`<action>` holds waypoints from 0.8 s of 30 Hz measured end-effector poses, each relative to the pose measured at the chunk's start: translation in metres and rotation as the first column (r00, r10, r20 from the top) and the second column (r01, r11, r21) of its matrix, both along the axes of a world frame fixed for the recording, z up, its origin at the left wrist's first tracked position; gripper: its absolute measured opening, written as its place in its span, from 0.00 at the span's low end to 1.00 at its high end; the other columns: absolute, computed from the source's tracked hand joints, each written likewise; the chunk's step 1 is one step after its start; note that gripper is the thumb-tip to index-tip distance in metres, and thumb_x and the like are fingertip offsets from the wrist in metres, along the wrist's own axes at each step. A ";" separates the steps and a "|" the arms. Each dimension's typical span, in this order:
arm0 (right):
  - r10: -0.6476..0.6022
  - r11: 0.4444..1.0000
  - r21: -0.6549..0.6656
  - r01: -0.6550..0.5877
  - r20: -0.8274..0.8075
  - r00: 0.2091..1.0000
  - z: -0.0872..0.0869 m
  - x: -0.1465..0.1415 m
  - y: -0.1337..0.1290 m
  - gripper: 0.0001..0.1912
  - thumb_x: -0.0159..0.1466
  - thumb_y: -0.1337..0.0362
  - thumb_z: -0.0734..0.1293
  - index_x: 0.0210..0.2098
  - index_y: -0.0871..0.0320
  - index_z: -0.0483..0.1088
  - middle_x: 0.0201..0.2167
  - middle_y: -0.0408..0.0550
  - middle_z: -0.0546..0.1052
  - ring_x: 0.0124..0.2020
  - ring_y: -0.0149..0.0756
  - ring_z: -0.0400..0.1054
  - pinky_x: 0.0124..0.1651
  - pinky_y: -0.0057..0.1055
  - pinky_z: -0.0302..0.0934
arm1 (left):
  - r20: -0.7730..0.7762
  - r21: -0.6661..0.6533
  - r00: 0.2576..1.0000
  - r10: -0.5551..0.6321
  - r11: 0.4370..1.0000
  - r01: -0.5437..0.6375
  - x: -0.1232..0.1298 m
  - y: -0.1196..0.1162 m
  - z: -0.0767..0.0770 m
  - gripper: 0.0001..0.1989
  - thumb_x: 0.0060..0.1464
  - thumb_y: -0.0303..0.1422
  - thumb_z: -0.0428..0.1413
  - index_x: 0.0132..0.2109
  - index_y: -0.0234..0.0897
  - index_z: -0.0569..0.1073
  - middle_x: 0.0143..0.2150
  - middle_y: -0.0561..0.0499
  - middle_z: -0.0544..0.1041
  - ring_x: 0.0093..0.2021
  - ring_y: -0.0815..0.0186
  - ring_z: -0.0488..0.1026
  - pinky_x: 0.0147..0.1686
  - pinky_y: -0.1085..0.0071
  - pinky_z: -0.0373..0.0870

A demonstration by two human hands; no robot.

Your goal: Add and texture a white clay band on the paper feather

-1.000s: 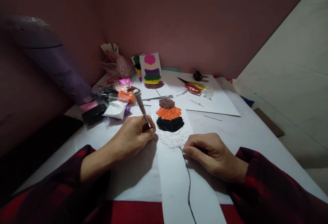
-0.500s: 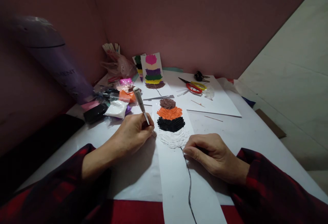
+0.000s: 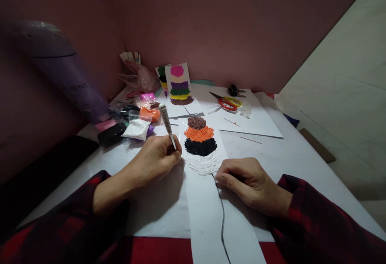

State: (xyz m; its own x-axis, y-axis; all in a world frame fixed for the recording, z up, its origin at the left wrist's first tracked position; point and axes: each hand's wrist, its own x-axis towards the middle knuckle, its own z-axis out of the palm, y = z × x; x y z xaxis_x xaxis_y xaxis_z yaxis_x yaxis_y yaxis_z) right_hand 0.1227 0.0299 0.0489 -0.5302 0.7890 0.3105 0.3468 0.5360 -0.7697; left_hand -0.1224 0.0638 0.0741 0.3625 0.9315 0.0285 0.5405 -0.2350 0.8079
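Note:
My left hand [image 3: 158, 155] is closed around a fork [image 3: 166, 124] with a ribbed handle, held upright and slightly tilted. Its tines point down beside the left edge of a long white card [image 3: 208, 219]. On that card is a stacked shape of textured clay: a brown top [image 3: 197, 123], an orange band [image 3: 199, 133], a black band [image 3: 200, 147] and a white band [image 3: 203, 163]. A wavy dark line [image 3: 223, 219] runs down from the white band. At the white band's lower right, my right hand [image 3: 253, 183] rests with thumb and forefinger pinched; anything between them is hidden.
Bagged clay [image 3: 135, 129] in several colours lies at the left, near a tall purple container [image 3: 72, 71]. Behind stands a colour-striped card [image 3: 180, 83]. Scissors [image 3: 227, 103], keys [image 3: 237, 91] and a thin stick [image 3: 250, 140] lie at the right.
The view has shifted very slightly. Both hands, the fork and the card stay practically where they were.

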 end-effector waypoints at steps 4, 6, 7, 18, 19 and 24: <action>0.003 1.000 0.002 -0.003 -0.005 1.000 0.001 -0.001 0.000 0.14 0.67 0.65 0.63 0.25 0.60 0.71 0.19 0.44 0.73 0.20 0.28 0.65 0.24 0.26 0.60 | 0.011 -0.006 1.000 0.006 1.000 -0.006 0.001 0.000 0.000 0.06 0.51 0.32 0.52 0.30 0.35 0.70 0.23 0.55 0.67 0.25 0.71 0.63 0.23 0.76 0.60; 0.003 1.000 0.005 -0.003 -0.010 1.000 0.001 -0.001 0.000 0.14 0.67 0.65 0.63 0.25 0.60 0.71 0.19 0.44 0.73 0.20 0.28 0.65 0.24 0.26 0.60 | 0.032 -0.003 0.999 0.018 1.000 -0.018 0.001 -0.001 0.001 0.06 0.51 0.32 0.52 0.30 0.35 0.70 0.23 0.55 0.67 0.23 0.71 0.63 0.21 0.77 0.59; 0.004 1.000 0.005 -0.004 -0.011 1.000 0.001 -0.001 0.000 0.14 0.67 0.65 0.63 0.25 0.60 0.71 0.19 0.43 0.73 0.20 0.28 0.65 0.24 0.26 0.59 | 0.045 -0.002 0.999 0.027 1.000 -0.027 0.001 -0.001 0.001 0.06 0.51 0.33 0.52 0.30 0.35 0.69 0.22 0.55 0.66 0.22 0.72 0.62 0.20 0.77 0.58; 0.000 1.000 0.000 0.000 -0.004 1.000 0.002 -0.003 0.000 0.14 0.67 0.65 0.63 0.25 0.60 0.71 0.19 0.43 0.73 0.20 0.28 0.64 0.24 0.26 0.59 | 0.149 -0.123 0.989 0.008 0.992 0.011 0.009 -0.006 -0.001 0.05 0.52 0.33 0.53 0.30 0.36 0.68 0.19 0.59 0.64 0.18 0.74 0.61 0.17 0.78 0.57; -0.001 1.000 -0.001 0.001 -0.002 1.000 0.002 -0.003 0.000 0.14 0.67 0.65 0.63 0.25 0.60 0.71 0.19 0.43 0.73 0.20 0.28 0.64 0.24 0.26 0.59 | 0.158 -0.143 0.987 0.007 0.990 0.016 0.009 -0.007 -0.001 0.05 0.52 0.33 0.53 0.30 0.36 0.68 0.19 0.59 0.64 0.18 0.74 0.61 0.17 0.77 0.57; -0.002 1.000 -0.006 0.002 0.011 1.000 0.003 -0.003 0.000 0.15 0.68 0.64 0.63 0.25 0.60 0.71 0.19 0.43 0.73 0.20 0.28 0.64 0.24 0.25 0.59 | 0.180 -0.194 0.984 0.017 0.981 0.019 0.012 -0.009 0.000 0.05 0.52 0.33 0.54 0.31 0.37 0.68 0.18 0.59 0.66 0.17 0.74 0.62 0.17 0.77 0.58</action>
